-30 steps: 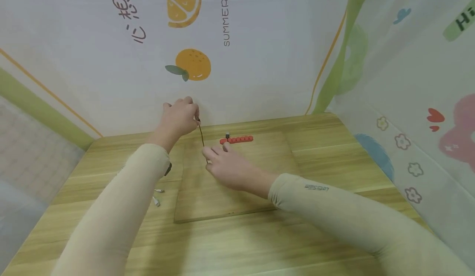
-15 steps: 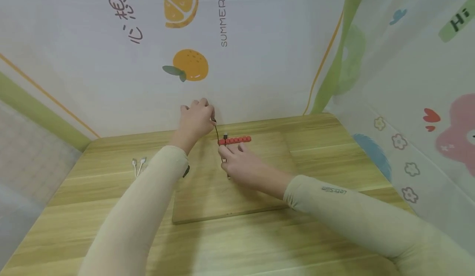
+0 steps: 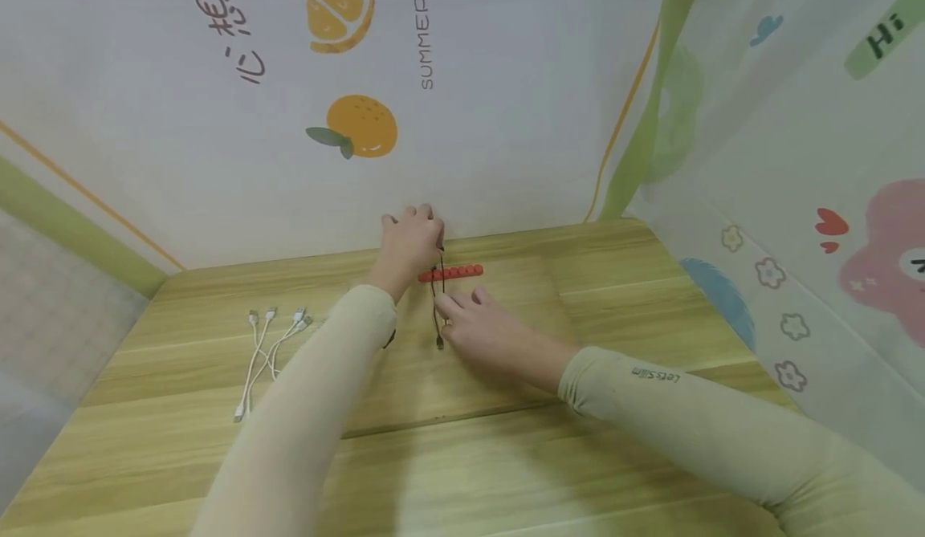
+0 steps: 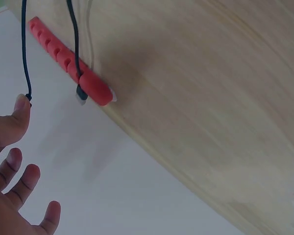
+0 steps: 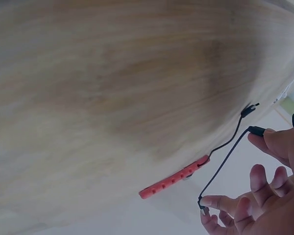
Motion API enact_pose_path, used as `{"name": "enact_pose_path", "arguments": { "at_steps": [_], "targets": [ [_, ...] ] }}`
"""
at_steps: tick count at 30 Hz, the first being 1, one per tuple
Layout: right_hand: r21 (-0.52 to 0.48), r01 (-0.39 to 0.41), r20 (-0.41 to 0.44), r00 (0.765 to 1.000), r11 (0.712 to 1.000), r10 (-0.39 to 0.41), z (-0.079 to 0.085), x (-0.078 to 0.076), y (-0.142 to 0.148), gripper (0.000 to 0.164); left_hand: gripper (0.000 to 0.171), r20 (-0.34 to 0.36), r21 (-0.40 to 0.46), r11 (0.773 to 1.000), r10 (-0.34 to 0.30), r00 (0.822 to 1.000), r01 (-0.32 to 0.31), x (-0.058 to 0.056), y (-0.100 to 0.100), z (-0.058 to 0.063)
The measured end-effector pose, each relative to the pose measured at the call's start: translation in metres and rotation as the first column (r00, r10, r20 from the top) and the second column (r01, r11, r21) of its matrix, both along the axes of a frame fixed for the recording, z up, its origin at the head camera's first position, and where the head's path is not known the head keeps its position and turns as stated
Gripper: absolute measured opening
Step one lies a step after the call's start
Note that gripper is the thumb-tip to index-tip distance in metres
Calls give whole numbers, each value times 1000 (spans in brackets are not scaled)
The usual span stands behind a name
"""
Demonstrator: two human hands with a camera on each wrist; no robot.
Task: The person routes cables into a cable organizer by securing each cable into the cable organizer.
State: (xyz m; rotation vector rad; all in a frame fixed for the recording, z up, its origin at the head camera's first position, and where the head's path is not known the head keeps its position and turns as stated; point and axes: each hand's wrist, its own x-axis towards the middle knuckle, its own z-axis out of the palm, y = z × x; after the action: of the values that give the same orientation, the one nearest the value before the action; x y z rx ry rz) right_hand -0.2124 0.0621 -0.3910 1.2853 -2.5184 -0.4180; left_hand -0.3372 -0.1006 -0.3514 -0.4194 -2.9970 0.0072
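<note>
A thin black USB cable (image 3: 443, 270) runs stretched between my two hands. My left hand (image 3: 410, 242) pinches its far end, beyond the red cable-holder strip (image 3: 462, 271), with the other fingers spread in the left wrist view. My right hand (image 3: 480, 332) pinches the near plug (image 5: 257, 130) between thumb and forefinger, low over the wooden board (image 3: 412, 400). A second black cable (image 4: 74, 29) sits in a slot near one end of the strip. One plug pokes out past the strip, and its other plug (image 3: 439, 343) lies on the board.
Several white USB cables (image 3: 267, 352) lie crossed on the wooden table (image 3: 181, 344), left of the board and partly behind my left sleeve (image 3: 311, 384). A printed white curtain (image 3: 506, 120) hangs directly behind the table's back edge.
Both hands have moved right with the stretched black cable, the left also slightly down, bringing it beside the cable in the strip. The white cables have come out from behind my left arm.
</note>
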Motion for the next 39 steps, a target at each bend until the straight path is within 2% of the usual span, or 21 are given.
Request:
{"name": "enact_pose_path", "arguments": {
  "at_steps": [10,17,33,39],
  "targets": [
    [-40,16,69,998,999,-13,-5,-3,2,21,7,19,-9,1000,24,1000,-24,-12,1,-18],
    [-25,2,46,999,1000,-1,-10,-7,0,23,11,44,-15,999,30,999,-29,-16,2,-28],
    [-21,8,85,996,1000,-7,-13,-11,0,25,12,37,-33,999,44,998,-43,-21,8,-32],
    [-31,19,96,995,999,-16,-15,-8,-1,25,14,79,-8,999,48,996,-47,-20,6,-34]
  ]
}}
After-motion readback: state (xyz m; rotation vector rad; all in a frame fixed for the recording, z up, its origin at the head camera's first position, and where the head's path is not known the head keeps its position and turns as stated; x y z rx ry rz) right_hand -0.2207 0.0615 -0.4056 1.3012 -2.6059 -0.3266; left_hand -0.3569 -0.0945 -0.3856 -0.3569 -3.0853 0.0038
